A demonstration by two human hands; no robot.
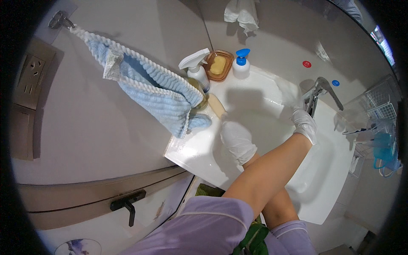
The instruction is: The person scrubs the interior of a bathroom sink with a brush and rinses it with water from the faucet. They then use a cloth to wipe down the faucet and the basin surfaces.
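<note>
Both hands wear white gloves, and my left forearm crosses over the right one. My left hand is beside the chrome faucet, its fingers bunched at the faucet's base. What they grip, if anything, is hidden. On the left side of the white sink, my right hand reaches over the rim with its back showing. A tan, rounded sponge-like block sticks out from its fingertips. Beside the block stands a yellow-green bottle, partly covered by a hanging blue towel.
A white spray bottle, a brown dish with yellow soap, and a blue-topped pump bottle line the back left rim. A white cloth hangs above. At right are wire baskets; lower left, a black door handle.
</note>
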